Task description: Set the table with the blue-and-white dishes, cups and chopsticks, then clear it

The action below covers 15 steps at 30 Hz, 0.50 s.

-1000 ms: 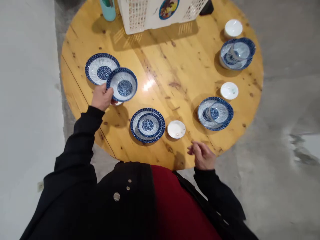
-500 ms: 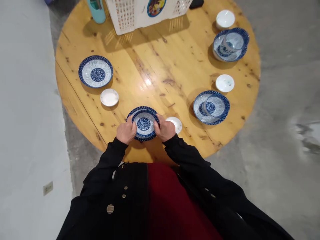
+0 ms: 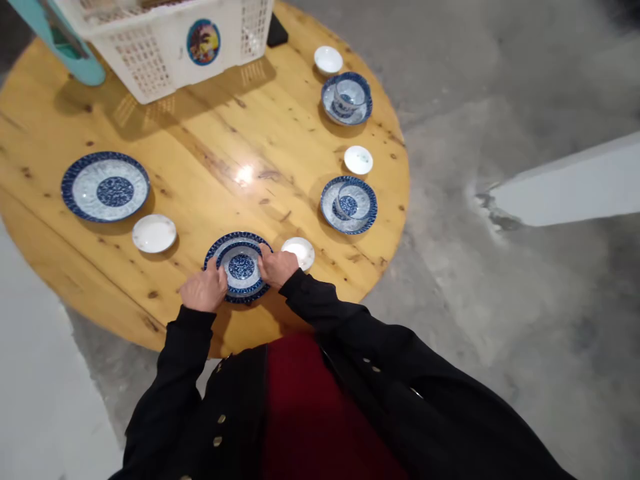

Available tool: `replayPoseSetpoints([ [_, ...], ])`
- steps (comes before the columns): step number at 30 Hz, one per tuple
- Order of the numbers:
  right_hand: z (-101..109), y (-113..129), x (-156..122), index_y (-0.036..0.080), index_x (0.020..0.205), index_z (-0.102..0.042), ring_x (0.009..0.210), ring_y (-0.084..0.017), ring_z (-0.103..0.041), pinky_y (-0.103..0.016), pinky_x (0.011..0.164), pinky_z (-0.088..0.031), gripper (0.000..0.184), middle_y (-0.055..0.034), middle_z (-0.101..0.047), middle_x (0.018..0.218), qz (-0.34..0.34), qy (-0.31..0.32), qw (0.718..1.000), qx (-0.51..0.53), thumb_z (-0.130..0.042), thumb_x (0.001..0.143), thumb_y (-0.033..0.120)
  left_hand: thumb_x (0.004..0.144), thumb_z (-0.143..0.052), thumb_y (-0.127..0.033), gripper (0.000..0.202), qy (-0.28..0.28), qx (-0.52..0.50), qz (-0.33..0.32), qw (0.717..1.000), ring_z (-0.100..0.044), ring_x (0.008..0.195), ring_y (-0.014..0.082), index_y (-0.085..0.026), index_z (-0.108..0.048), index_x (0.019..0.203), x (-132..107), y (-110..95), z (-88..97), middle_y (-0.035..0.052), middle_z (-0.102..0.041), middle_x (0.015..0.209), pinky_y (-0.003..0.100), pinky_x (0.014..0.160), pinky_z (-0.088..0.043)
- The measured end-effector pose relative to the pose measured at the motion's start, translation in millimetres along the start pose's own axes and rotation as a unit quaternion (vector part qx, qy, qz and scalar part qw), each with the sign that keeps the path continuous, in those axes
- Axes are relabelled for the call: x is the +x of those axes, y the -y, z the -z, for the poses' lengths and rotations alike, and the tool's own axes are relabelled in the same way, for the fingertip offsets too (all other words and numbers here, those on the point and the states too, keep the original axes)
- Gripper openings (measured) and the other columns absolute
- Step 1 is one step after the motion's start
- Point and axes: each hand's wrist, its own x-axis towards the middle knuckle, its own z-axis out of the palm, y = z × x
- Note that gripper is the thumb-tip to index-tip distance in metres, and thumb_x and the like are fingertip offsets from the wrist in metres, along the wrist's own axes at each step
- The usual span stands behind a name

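A small blue-rimmed bowl [image 3: 241, 267] with a dark speckled centre sits over a larger blue-and-white plate [image 3: 215, 251] near the table's front edge. My left hand [image 3: 206, 288] grips the bowl's left rim, thumb on top. On the opposite rim, my right hand [image 3: 278, 265] is closed in the same way. The fingers underneath are hidden, and whether the bowl rests fully on the plate I cannot tell. Just beyond my right hand lies a small white dish [image 3: 303, 251], partly covered by it.
On the round wooden table [image 3: 200, 193], another blue-and-white plate [image 3: 106, 207] and a white dish [image 3: 154, 233] lie left. Rightward are two plates with bowls [image 3: 349, 205] [image 3: 347, 100] and white dishes [image 3: 359, 160] [image 3: 329, 60]. A white basket [image 3: 165, 60] stands at the back.
The camera view has swung to the right, so the table and dishes appear farther left. Both hands stay on the bowl's rim, over the same plate.
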Motion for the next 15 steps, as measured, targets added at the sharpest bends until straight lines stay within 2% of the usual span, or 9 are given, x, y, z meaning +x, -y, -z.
replayPoseSetpoints([
  [5, -1, -3, 1, 0.014, 0.131, -0.053, 0.099, -0.032, -0.071, -0.039, 0.082, -0.050, 0.045, -0.0188, -0.074, 0.106, -0.023, -0.013, 0.999, 0.021, -0.028, 0.104, 0.040, 0.098, -0.033, -0.044, 0.050, 0.003, 0.000, -0.008, 1.000, -0.071, 0.087, 0.0397, -0.018, -0.063, 0.128, 4, 4, 1.8, 0.0214, -0.075, 0.092, 0.046, 0.078, -0.051],
  [9, -5, -2, 3, 0.012, 0.120, -0.057, 0.104, -0.031, -0.070, -0.036, 0.085, -0.050, 0.043, -0.0181, -0.073, 0.110, -0.038, 0.009, 0.994, 0.098, -0.035, 0.103, 0.045, 0.096, -0.035, -0.050, 0.049, 0.029, -0.102, -0.026, 0.994, -0.070, 0.097, 0.0397, -0.019, -0.067, 0.115, 14, 14, -15.1, 0.0194, -0.076, 0.099, 0.046, 0.081, -0.053],
  [12, -8, 1, 2, 0.011, 0.120, -0.056, 0.100, -0.027, -0.070, -0.031, 0.084, -0.049, 0.034, -0.0145, -0.075, 0.103, -0.041, 0.017, 0.983, 0.176, -0.040, 0.101, 0.034, 0.092, -0.039, -0.045, 0.043, 0.013, -0.237, -0.062, 0.969, -0.069, 0.107, 0.0335, -0.018, -0.067, 0.111, 22, 20, -31.3, 0.0150, -0.075, 0.108, 0.042, 0.089, -0.053],
  [15, -12, 3, -5, 0.011, 0.118, -0.057, 0.095, -0.025, -0.069, -0.030, 0.083, -0.049, 0.030, -0.0123, -0.074, 0.100, -0.048, -0.006, 0.976, 0.212, -0.041, 0.096, 0.022, 0.090, -0.039, -0.039, 0.040, -0.011, -0.301, -0.076, 0.951, -0.065, 0.118, 0.0313, -0.017, -0.066, 0.111, 21, 20, -37.7, 0.0149, -0.073, 0.117, 0.040, 0.098, -0.051],
])
